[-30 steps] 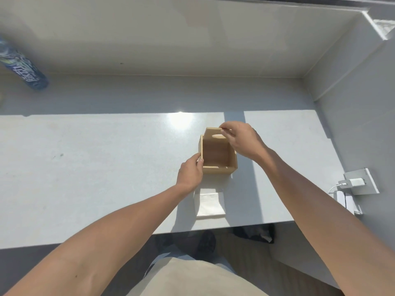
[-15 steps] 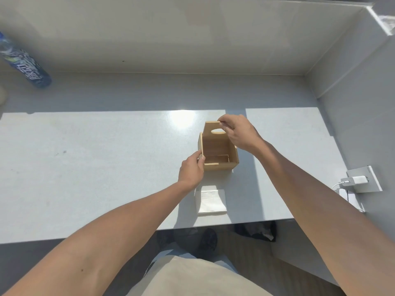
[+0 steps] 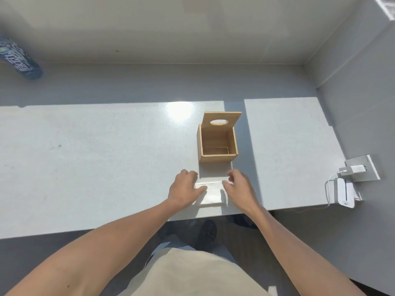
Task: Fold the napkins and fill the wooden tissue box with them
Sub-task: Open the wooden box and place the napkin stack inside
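The wooden tissue box [image 3: 217, 158] stands open on the white table [image 3: 96, 167], its lid with an oval slot [image 3: 220, 120] tilted up at the back. The inside looks empty. Just in front of it lies a small stack of white napkins [image 3: 210, 194] near the table's front edge. My left hand [image 3: 184, 189] rests on the stack's left side, fingers spread. My right hand [image 3: 240, 189] hovers at the stack's right side, fingers apart and touching its edge. Neither hand has lifted anything.
A blue bottle [image 3: 19, 60] lies at the far left back. On the right wall a white charger [image 3: 352, 168] sits in a socket, with a white device [image 3: 344, 194] below it. Walls close in behind and to the right.
Both hands have let go of the box and come down to the napkin stack. The lid now stands fully open on its own.
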